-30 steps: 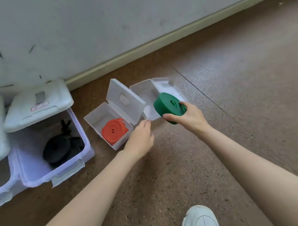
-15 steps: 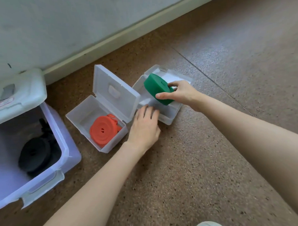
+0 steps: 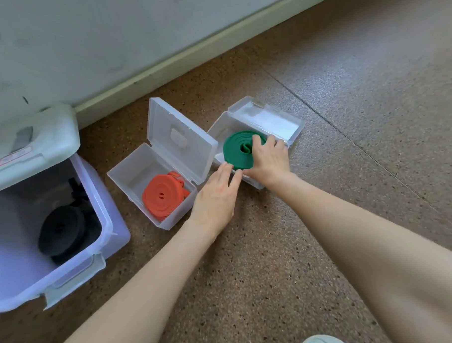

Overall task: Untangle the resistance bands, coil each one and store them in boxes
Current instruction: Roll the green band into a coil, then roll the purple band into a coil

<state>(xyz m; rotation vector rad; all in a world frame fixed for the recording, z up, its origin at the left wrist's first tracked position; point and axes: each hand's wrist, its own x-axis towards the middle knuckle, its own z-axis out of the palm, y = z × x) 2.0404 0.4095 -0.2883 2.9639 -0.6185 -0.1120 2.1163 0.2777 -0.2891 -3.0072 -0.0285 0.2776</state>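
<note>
A coiled green band [image 3: 235, 151] lies flat in the right small clear box [image 3: 274, 120], whose lid is folded back on the floor. My right hand [image 3: 267, 160] grips the coil from the near right side, fingers over its top. With straight fingers, my left hand [image 3: 215, 197] rests on the near edge of that same box. A coiled orange band [image 3: 164, 197] lies in the left small clear box [image 3: 132, 175], whose lid stands upright. A coiled black band [image 3: 60, 231] sits in the large bin [image 3: 102, 202] at the left.
The large bin's white lid [image 3: 37, 143] leans against the wall behind it. A skirting board [image 3: 188, 53] runs along the wall. The brown speckled floor [image 3: 346, 114] stretches to the right. A white shoe tip [image 3: 321, 342] shows at the bottom edge.
My right hand has lowered the green coil from above the box down into it, turning it flat. My left hand stays at the box's near edge.
</note>
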